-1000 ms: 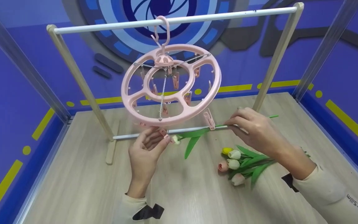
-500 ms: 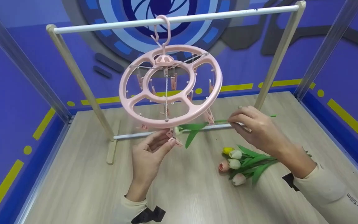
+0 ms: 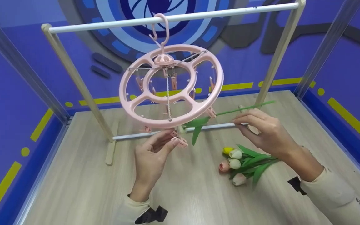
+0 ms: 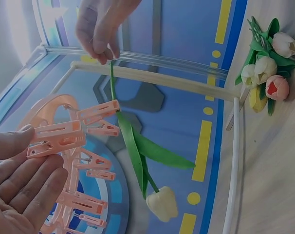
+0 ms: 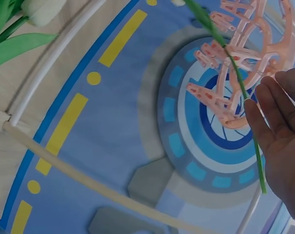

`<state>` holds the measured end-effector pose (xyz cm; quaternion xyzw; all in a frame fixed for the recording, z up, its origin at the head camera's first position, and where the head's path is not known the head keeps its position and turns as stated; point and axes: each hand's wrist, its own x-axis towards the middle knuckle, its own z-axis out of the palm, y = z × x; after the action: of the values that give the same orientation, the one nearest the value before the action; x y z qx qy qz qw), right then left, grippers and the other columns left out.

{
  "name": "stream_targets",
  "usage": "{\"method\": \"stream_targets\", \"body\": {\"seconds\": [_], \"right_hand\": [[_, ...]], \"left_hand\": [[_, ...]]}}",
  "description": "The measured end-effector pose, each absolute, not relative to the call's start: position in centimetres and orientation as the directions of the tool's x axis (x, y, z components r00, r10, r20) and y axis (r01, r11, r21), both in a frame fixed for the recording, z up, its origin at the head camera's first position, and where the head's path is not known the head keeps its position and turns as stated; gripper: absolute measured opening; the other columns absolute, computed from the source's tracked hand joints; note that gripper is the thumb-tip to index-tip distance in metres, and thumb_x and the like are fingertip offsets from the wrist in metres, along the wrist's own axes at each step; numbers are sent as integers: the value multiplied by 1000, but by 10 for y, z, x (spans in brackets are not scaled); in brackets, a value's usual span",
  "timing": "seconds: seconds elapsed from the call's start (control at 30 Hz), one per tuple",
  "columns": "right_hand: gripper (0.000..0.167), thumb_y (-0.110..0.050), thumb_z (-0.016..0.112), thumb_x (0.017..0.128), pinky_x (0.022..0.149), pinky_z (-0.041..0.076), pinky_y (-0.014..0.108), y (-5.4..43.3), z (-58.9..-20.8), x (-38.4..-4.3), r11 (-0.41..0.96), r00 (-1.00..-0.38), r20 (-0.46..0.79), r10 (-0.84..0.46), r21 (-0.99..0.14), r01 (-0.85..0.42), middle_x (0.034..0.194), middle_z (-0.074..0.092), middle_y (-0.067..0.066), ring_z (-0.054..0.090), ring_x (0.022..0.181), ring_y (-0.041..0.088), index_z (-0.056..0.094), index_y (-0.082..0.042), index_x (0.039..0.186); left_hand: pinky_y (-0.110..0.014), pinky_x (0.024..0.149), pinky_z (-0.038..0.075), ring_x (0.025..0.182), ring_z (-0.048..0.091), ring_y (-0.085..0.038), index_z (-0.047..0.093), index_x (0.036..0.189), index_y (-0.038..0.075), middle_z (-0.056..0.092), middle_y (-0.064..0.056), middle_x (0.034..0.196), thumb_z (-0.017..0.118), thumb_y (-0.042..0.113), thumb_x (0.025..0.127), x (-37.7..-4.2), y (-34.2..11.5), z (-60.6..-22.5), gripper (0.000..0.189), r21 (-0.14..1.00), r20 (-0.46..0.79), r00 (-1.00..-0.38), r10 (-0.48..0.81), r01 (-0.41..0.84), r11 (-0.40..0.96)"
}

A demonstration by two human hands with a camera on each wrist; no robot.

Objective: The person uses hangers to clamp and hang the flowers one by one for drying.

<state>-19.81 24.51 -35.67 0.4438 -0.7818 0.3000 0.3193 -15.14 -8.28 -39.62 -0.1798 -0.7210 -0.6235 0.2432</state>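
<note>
My left hand (image 3: 150, 156) pinches a pink clothespin (image 3: 181, 142) between thumb and fingers below the front of the round pink clip hanger (image 3: 195, 111). A white tulip (image 4: 162, 204) with green leaves points bloom-down in the left wrist view. Its stem (image 3: 245, 107) runs right up against another pink clothespin (image 3: 211, 112) at the hanger's right side. My right hand (image 3: 266, 128) is beside the stem, fingers fairly straight and thumb apart; in the right wrist view a fingertip (image 5: 249, 105) lies right at the stem. The hanger partly covers the bloom in the head view.
The hanger hooks over the white top rail (image 3: 217, 14) of a wooden-legged stand. A lower white bar (image 3: 217, 126) crosses behind my hands. Several tulips (image 3: 236, 164) lie bunched on the wooden table (image 3: 83, 187), at the right. Blue patterned walls (image 3: 348, 72) enclose the sides and back.
My right hand has loosened from the stem and shifted slightly right. The stem's free end has swung up. My left hand has moved slightly right with the clothespin, and the hanger has turned a little.
</note>
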Motion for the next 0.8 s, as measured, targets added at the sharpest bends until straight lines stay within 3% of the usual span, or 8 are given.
{"method": "stream_targets", "body": {"seconds": [0.27, 0.4, 0.53, 0.8], "right_hand": [[37, -39, 60, 109, 90, 51, 8, 275, -380, -205, 494, -484, 733, -478, -231, -838, 102, 76, 3, 71, 93, 19, 79, -7, 106], [9, -10, 78, 99, 89, 50, 7, 294, -395, -208, 540, -539, 700, -469, -256, -802, 103, 76, 3, 73, 92, 20, 78, -8, 108], [39, 17, 85, 79, 91, 49, 7, 310, -409, -211, 580, -574, 684, -451, -264, -771, 103, 76, 1, 74, 92, 20, 79, -9, 107], [31, 11, 85, 82, 83, 51, 8, 339, -436, -210, 649, -695, 583, -421, -342, -680, 101, 75, -2, 73, 90, 19, 79, -11, 104]], "left_hand": [[-35, 82, 65, 94, 78, -24, 79, 116, 0, 80, -4, 106, 85, 4, 89, -153, -79, -395, 27, 796, 603, -796, -58, 594, 117], [-34, 85, 64, 96, 78, -21, 79, 117, 1, 80, -2, 106, 84, 5, 91, -152, -79, -396, 26, 803, 591, -805, -56, 579, 139], [-35, 88, 64, 100, 77, -21, 79, 118, 2, 80, 0, 108, 83, 7, 93, -152, -78, -396, 25, 809, 581, -813, -47, 570, 147], [-35, 88, 64, 100, 77, -20, 79, 118, 3, 80, 0, 107, 82, 6, 93, -152, -78, -397, 25, 812, 576, -816, -49, 565, 145]]}}
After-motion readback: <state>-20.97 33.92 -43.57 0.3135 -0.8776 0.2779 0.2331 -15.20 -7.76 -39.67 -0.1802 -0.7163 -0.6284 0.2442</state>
